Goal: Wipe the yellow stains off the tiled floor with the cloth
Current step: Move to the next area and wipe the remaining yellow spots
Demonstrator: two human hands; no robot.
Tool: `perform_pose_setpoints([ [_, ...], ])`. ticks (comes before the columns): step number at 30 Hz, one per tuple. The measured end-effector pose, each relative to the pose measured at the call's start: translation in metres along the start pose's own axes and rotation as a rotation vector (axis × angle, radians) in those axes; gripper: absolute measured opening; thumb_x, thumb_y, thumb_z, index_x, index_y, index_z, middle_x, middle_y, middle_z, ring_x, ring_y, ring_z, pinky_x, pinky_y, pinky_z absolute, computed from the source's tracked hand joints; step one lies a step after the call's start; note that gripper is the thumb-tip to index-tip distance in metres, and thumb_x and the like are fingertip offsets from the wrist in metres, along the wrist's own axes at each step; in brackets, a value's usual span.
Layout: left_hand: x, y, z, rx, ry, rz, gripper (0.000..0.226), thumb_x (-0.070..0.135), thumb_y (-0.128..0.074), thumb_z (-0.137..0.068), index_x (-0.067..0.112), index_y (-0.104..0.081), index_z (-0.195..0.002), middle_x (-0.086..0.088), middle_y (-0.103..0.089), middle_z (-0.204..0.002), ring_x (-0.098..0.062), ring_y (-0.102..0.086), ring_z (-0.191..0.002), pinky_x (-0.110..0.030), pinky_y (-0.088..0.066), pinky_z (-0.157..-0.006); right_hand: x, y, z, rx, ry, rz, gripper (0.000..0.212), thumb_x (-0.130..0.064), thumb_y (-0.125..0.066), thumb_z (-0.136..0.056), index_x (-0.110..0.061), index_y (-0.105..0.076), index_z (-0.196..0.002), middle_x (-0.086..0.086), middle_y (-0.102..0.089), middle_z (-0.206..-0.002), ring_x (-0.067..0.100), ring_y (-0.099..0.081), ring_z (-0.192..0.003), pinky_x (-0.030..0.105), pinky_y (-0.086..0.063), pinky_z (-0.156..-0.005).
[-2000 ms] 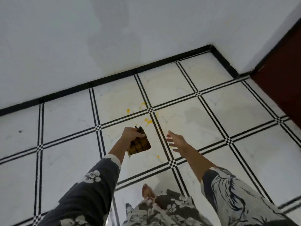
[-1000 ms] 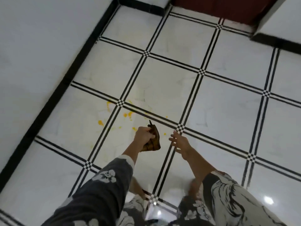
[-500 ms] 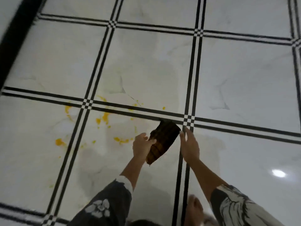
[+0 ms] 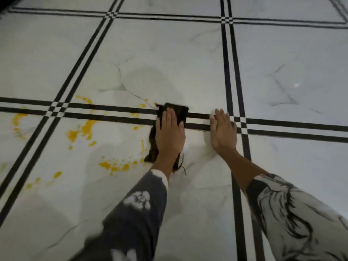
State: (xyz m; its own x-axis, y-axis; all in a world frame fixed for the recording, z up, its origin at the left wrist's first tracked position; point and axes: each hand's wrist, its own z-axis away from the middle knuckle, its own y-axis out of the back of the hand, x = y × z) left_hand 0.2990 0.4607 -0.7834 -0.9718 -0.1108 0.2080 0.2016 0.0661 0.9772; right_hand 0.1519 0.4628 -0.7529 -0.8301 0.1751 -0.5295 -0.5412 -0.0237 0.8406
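Observation:
A dark brown checked cloth (image 4: pixel 180 111) lies flat on the white tiled floor (image 4: pixel 169 59), across a black double grout line. My left hand (image 4: pixel 169 132) presses on it with straight fingers and covers most of it. To the right, my right hand (image 4: pixel 223 129) rests flat on the bare floor, fingers straight, holding nothing. Yellow stains (image 4: pixel 82 131) are spattered left of the cloth, with a second cluster of yellow stains (image 4: pixel 114 165) lower down and small yellow spots (image 4: pixel 141 106) close to the cloth's left edge.
Black double lines with checked crossings (image 4: pixel 57 109) divide the tiles. More faint yellow marks (image 4: pixel 17 120) lie at the far left. A dark skirting corner (image 4: pixel 3 8) shows at the top left. My patterned sleeves fill the lower frame.
I have crouched much closer to the floor. The cloth, held up in my left hand before, now lies flat under it. My right hand has let go of the cloth and rests on the tile.

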Motion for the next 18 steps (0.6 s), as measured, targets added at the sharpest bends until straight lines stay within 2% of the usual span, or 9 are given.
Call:
perform_pose_setpoints([
  [1, 0.005, 0.002, 0.027, 0.034, 0.011, 0.01, 0.057, 0.035, -0.026, -0.097, 0.002, -0.034, -0.142, -0.013, -0.039, -0.147, -0.022, -0.038, -0.136, -0.041, -0.027, -0.113, -0.001, 0.004, 0.007, -0.015, -0.029, -0.014, 0.053, -0.04, -0.016, -0.101, -0.017, -0.021, -0.148, 0.0, -0.017, -0.158, 0.015, -0.007, -0.146, 0.038, -0.001, -0.119],
  [3, 0.022, 0.008, 0.078, -0.123, -0.164, 0.081, 0.057, 0.037, -0.029, -0.092, 0.003, -0.048, -0.134, -0.012, -0.055, -0.135, -0.023, -0.052, -0.125, -0.042, -0.038, -0.105, -0.005, 0.015, 0.022, -0.038, -0.069, -0.024, 0.052, -0.04, -0.017, -0.101, -0.017, -0.022, -0.148, -0.001, -0.019, -0.157, 0.015, -0.009, -0.146, 0.038, -0.002, -0.119],
  [5, 0.032, 0.012, 0.086, -0.171, -0.368, 0.094, 0.057, 0.04, -0.028, -0.09, 0.009, -0.054, -0.13, -0.006, -0.059, -0.131, -0.019, -0.054, -0.123, -0.039, -0.039, -0.104, -0.009, 0.019, 0.029, -0.056, -0.08, -0.005, 0.052, -0.039, -0.016, -0.101, -0.017, -0.022, -0.148, 0.0, -0.02, -0.157, 0.015, -0.01, -0.146, 0.038, -0.003, -0.119],
  [7, 0.027, 0.018, 0.052, -0.19, -0.425, 0.056, 0.058, 0.04, -0.025, -0.089, 0.013, -0.057, -0.128, -0.001, -0.06, -0.131, -0.014, -0.054, -0.122, -0.036, -0.04, -0.104, -0.01, 0.015, 0.025, -0.054, -0.066, 0.004, 0.052, -0.039, -0.017, -0.101, -0.017, -0.024, -0.147, 0.0, -0.02, -0.157, 0.016, -0.01, -0.146, 0.04, -0.005, -0.119],
  [10, -0.001, 0.014, -0.01, -0.146, -0.367, -0.064, 0.059, 0.039, -0.018, -0.095, 0.01, -0.038, -0.142, -0.004, -0.04, -0.148, -0.015, -0.037, -0.137, -0.036, -0.025, -0.113, -0.011, -0.003, 0.008, -0.056, 0.024, 0.04, 0.053, -0.04, -0.016, -0.1, -0.018, -0.024, -0.147, 0.0, -0.018, -0.157, 0.016, -0.007, -0.146, 0.041, -0.005, -0.12],
  [12, -0.016, 0.01, -0.024, -0.132, -0.179, -0.026, 0.058, 0.039, -0.017, -0.1, 0.009, -0.016, -0.149, -0.004, -0.018, -0.157, -0.016, -0.016, -0.145, -0.037, -0.007, -0.117, -0.013, -0.013, -0.002, -0.073, 0.045, 0.044, 0.054, -0.042, -0.013, -0.1, -0.02, -0.019, -0.148, -0.002, -0.013, -0.158, 0.015, -0.003, -0.147, 0.039, -0.001, -0.119],
  [14, -0.01, 0.008, -0.012, -0.052, -0.024, -0.052, 0.059, 0.039, -0.013, -0.099, 0.006, -0.014, -0.148, -0.009, -0.016, -0.157, -0.019, -0.014, -0.145, -0.039, -0.005, -0.118, -0.013, -0.018, -0.009, -0.068, 0.028, 0.048, 0.054, -0.043, -0.012, -0.1, -0.02, -0.016, -0.149, -0.003, -0.01, -0.159, 0.014, -0.001, -0.146, 0.038, 0.001, -0.119],
  [16, 0.008, 0.007, 0.002, -0.002, -0.075, -0.03, 0.061, 0.037, -0.011, -0.096, 0.003, -0.023, -0.146, -0.012, -0.026, -0.154, -0.021, -0.024, -0.143, -0.042, -0.012, -0.117, -0.013, -0.024, -0.011, -0.041, 0.03, 0.087, 0.055, -0.044, -0.011, -0.1, -0.019, -0.013, -0.149, -0.002, -0.008, -0.159, 0.013, -0.001, -0.146, 0.038, 0.003, -0.119],
  [18, 0.027, 0.005, -0.005, -0.062, -0.291, -0.051, 0.058, 0.033, -0.012, -0.098, 0.005, -0.016, -0.148, -0.01, -0.018, -0.156, -0.02, -0.016, -0.145, -0.041, -0.008, -0.117, -0.01, -0.029, -0.01, 0.017, 0.062, 0.133, 0.059, -0.046, -0.008, -0.097, -0.017, -0.012, -0.149, -0.001, -0.009, -0.159, 0.014, -0.002, -0.146, 0.038, 0.002, -0.118],
])
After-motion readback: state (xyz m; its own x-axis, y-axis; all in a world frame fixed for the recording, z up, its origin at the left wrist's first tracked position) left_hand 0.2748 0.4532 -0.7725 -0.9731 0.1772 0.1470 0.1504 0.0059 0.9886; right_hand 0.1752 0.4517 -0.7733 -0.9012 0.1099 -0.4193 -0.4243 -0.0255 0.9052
